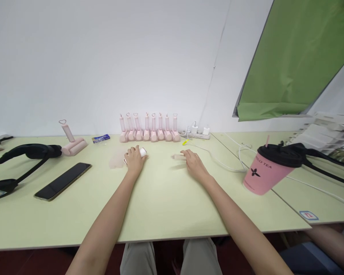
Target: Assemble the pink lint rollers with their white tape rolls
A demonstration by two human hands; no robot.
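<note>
Left hand (134, 158) wraps over a white roll (143, 152); well apart, the right hand (194, 162) seems, though small in view, to grip the right end of a pale handle (178, 157) lying left to right, free end toward the roll

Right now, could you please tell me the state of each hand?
Left hand: curled over a white cylindrical roll, apparently holding it.
Right hand: grip closed on a slim, pale cylindrical handle.
</note>
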